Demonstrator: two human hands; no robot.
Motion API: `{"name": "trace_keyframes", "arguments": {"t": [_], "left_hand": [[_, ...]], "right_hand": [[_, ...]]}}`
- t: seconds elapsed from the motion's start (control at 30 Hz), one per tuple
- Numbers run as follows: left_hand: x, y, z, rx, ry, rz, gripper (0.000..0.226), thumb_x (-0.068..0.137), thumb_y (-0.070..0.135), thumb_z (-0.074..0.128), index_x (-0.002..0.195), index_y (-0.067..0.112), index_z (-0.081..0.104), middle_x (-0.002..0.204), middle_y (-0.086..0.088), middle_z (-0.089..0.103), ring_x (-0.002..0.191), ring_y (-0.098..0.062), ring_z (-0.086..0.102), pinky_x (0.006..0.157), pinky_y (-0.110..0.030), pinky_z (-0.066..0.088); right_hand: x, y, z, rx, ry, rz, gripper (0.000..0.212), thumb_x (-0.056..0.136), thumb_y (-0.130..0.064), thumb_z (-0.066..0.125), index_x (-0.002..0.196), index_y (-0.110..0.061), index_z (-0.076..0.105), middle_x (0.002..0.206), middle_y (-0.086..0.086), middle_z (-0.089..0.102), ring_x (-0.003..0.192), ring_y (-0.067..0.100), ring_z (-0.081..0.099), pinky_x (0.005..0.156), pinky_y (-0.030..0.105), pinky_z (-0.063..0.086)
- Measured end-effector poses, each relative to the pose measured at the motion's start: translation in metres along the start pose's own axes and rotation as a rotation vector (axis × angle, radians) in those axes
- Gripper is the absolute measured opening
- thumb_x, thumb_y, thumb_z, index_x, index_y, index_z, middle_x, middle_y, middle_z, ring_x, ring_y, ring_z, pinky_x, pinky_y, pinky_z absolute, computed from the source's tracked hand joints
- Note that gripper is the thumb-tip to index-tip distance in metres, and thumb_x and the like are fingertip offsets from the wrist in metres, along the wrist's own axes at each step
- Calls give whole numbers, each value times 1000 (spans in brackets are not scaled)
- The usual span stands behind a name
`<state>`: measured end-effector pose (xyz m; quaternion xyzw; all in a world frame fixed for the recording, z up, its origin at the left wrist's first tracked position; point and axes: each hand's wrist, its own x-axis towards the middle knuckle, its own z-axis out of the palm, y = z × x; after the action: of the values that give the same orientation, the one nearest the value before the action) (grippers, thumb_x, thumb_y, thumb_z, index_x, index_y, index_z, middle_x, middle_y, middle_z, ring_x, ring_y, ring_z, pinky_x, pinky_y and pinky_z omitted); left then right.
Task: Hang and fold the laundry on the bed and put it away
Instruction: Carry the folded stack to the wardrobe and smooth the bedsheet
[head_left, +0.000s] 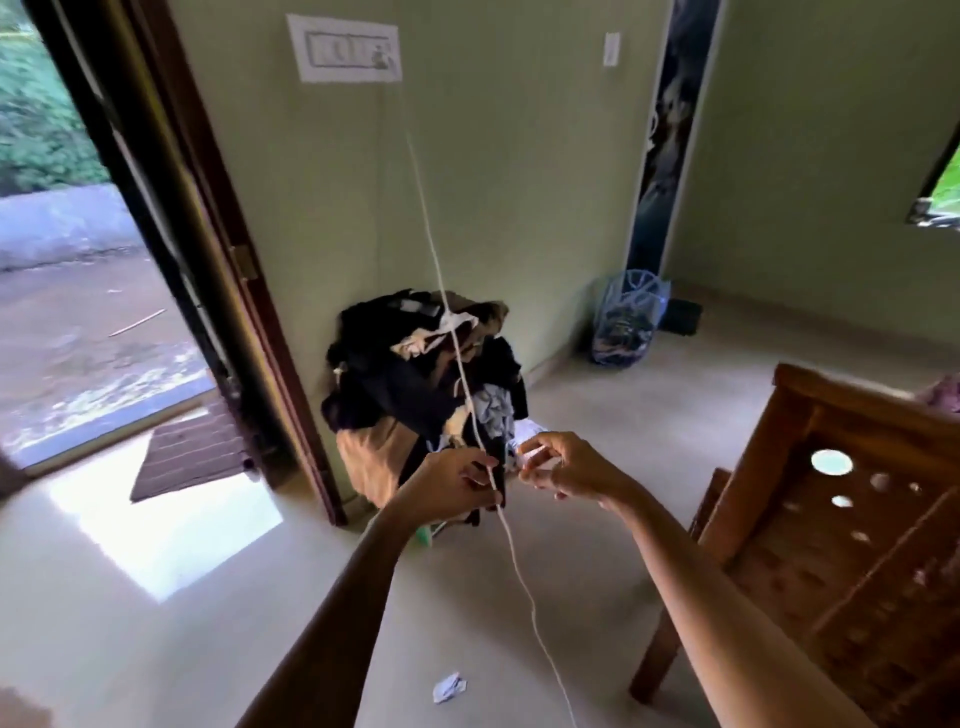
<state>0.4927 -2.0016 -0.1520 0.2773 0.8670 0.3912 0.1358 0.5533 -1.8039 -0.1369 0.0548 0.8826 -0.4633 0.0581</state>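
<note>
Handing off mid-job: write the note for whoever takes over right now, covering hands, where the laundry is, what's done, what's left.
Left hand pinches the white cord, which runs up toward the wall and trails to the floor.
Right hand pinches a small white item, too blurred to name.
Clothes heap sits against the wall; bed frame at right.
Done: nothing hung or folded in view.
Left: hanging, folding, putting away.

Clothes heap (421, 374) beyond taut cord (457, 343)

Left hand (457, 480), right hand (563, 470), both pinching cord (441, 291)
</note>
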Motion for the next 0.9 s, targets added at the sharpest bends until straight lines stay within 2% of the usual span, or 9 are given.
{"name": "trace_keyframes", "arguments": {"t": [0.13, 0.27, 0.37, 0.47, 0.53, 0.57, 0.73, 0.83, 0.9], "left_hand": [[100, 20, -10, 31, 23, 79, 52, 66, 37, 78, 112, 15, 66, 97, -6, 71, 85, -16, 66, 82, -31, 53], [187, 32, 1, 55, -106, 146, 42, 75, 24, 78, 113, 14, 64, 103, -4, 69, 84, -11, 64, 82, -23, 49], [258, 35, 12, 38, -137, 158, 40, 76, 26, 76, 113, 20, 63, 99, -2, 69, 82, -14, 68, 83, -25, 52], [332, 44, 21, -8, -186, 208, 40, 75, 25, 78, 111, 19, 64, 100, -7, 70, 83, -13, 67, 79, -17, 52], [384, 51, 22, -13, -212, 245, 41, 75, 24, 78, 112, 17, 64, 101, -8, 69, 82, -12, 65, 68, -7, 48], [404, 55, 21, -15, -225, 252, 41, 75, 23, 78, 113, 17, 64, 101, -7, 69, 82, -12, 64, 66, -6, 47], [519, 82, 21, -19, -314, 337, 42, 76, 20, 77, 115, 12, 63, 100, -4, 67, 85, -10, 62, 79, -19, 50], [572, 95, 37, -4, -369, 372, 43, 76, 21, 77, 116, 14, 62, 101, 0, 65, 89, -12, 62, 84, -26, 53], [596, 99, 50, 16, -426, 404, 44, 74, 25, 78, 115, 18, 62, 108, -4, 67, 93, -14, 65, 85, -33, 55]], "right_hand": [[71, 9, -60, 9, 116, 14, 32, 83, -13, 68, 114, -12, 60, 101, 6, 67, 71, 10, 61, 48, 18, 47], [126, 31, -106, 24, 146, 67, 33, 84, -21, 70, 114, -15, 59, 100, 4, 66, 78, 14, 63, 59, 29, 54], [169, 52, -139, 20, 179, 103, 36, 84, -23, 70, 117, -14, 58, 105, 9, 67, 81, 18, 65, 68, 36, 56], [212, 72, -178, 11, 247, 144, 37, 85, -26, 70, 118, -16, 57, 108, 6, 66, 85, 15, 66, 70, 31, 57], [243, 82, -207, 30, 307, 168, 37, 85, -26, 69, 119, -16, 58, 107, 6, 66, 86, 16, 66, 73, 31, 56], [254, 85, -218, 43, 334, 188, 37, 85, -25, 69, 118, -16, 58, 107, 6, 66, 87, 16, 66, 74, 32, 56], [312, 105, -285, 32, 420, 245, 35, 84, -26, 70, 116, -20, 59, 111, 5, 66, 91, 17, 65, 68, 23, 56], [332, 123, -310, 132, 522, 292, 35, 84, -24, 70, 117, -15, 59, 108, 8, 67, 92, 21, 67, 73, 28, 56], [341, 134, -322, 127, 505, 319, 35, 85, -23, 69, 117, -14, 58, 108, 9, 67, 91, 21, 67, 72, 28, 56]]}}
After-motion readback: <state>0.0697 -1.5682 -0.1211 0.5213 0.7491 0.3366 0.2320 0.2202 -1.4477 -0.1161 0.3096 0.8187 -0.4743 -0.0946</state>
